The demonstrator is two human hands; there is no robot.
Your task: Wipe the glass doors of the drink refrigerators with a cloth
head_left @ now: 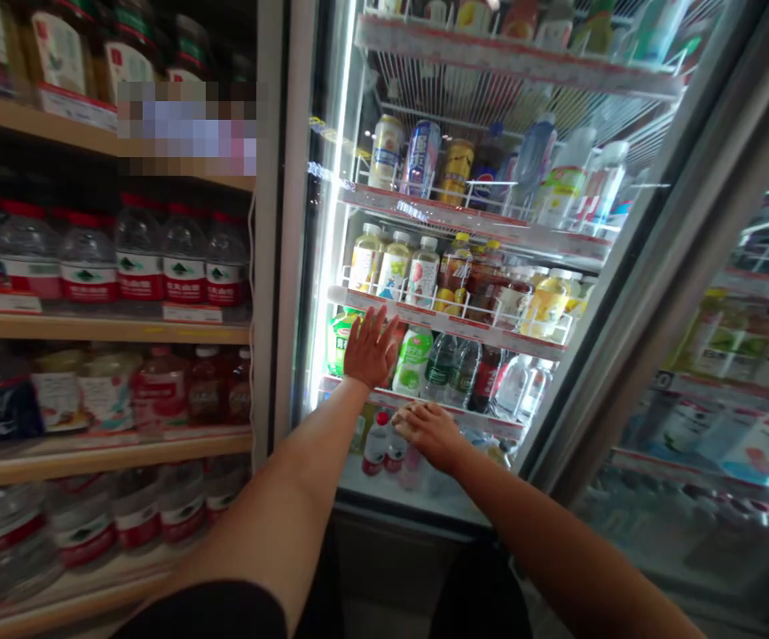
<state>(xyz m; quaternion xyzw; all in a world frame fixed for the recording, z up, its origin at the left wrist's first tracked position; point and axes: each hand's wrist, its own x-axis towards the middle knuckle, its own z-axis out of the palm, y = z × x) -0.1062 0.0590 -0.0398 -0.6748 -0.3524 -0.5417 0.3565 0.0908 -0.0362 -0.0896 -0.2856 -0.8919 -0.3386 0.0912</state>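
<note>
I face an open drinks fridge with lit wire shelves. My left hand (371, 346) reaches into the third shelf, fingers spread, over a bottle beside a green bottle (340, 337) and a white-green bottle (412, 359); what it touches is hidden behind the palm. My right hand (429, 432) rests lower, fingers curled over the cap of a small bottle at the front rail of the bottom shelf, next to a red-capped white bottle (376, 441). Whether it grips that bottle is unclear.
The glass fridge door (677, 293) stands swung open at the right. Upper fridge shelves (477, 217) hold cans and juice bottles. Wooden shelves (105, 330) on the left carry large water jugs and red drink bottles.
</note>
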